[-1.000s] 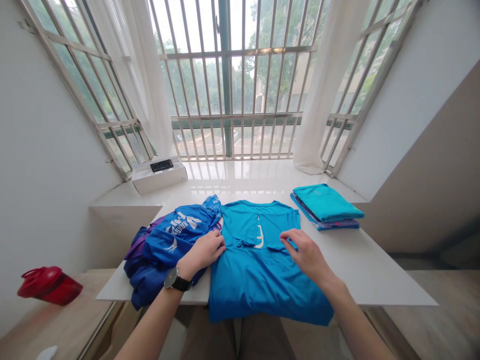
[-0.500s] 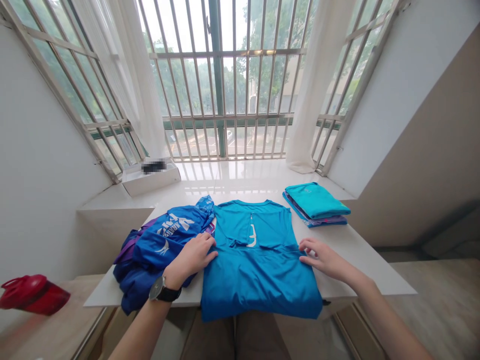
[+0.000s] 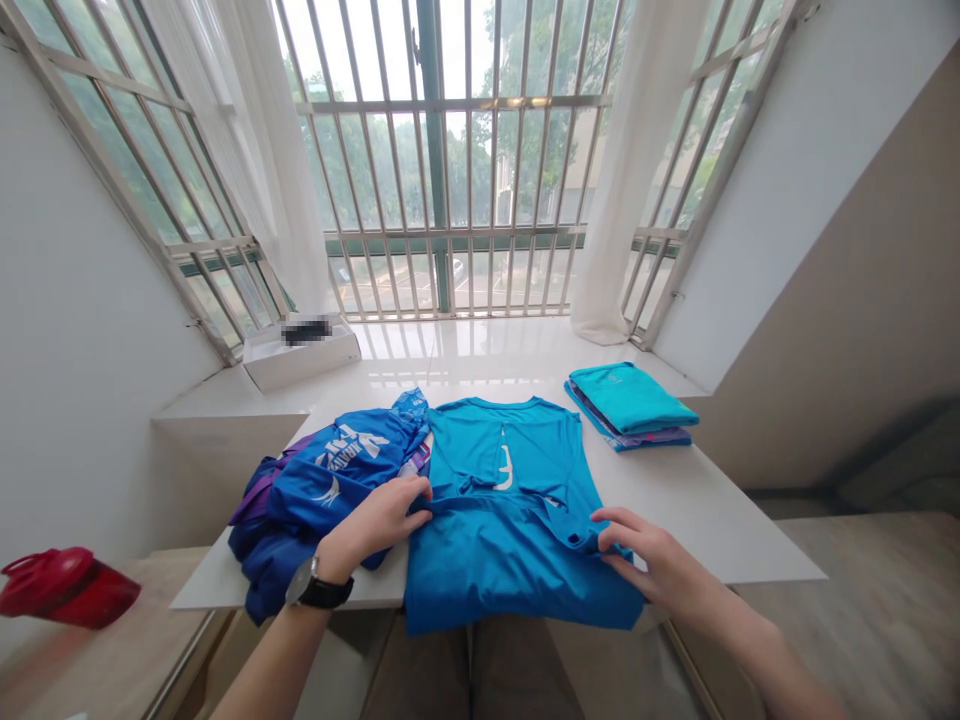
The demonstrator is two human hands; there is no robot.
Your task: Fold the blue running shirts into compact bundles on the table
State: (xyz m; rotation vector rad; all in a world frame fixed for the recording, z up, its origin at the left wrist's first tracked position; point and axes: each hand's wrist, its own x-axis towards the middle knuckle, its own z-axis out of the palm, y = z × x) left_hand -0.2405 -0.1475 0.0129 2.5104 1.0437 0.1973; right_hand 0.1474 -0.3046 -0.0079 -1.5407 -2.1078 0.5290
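Right hand (image 3: pixel 660 560) has bunched shirt (image 3: pixel 517 575); box (image 3: pixel 304 366) unmoved.

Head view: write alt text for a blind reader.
A person's left hand and right hand grip opposite sides of a blue shirt on a white table. Rumpled clothes lie to its left, a folded stack to its right; a barred window stands beyond.
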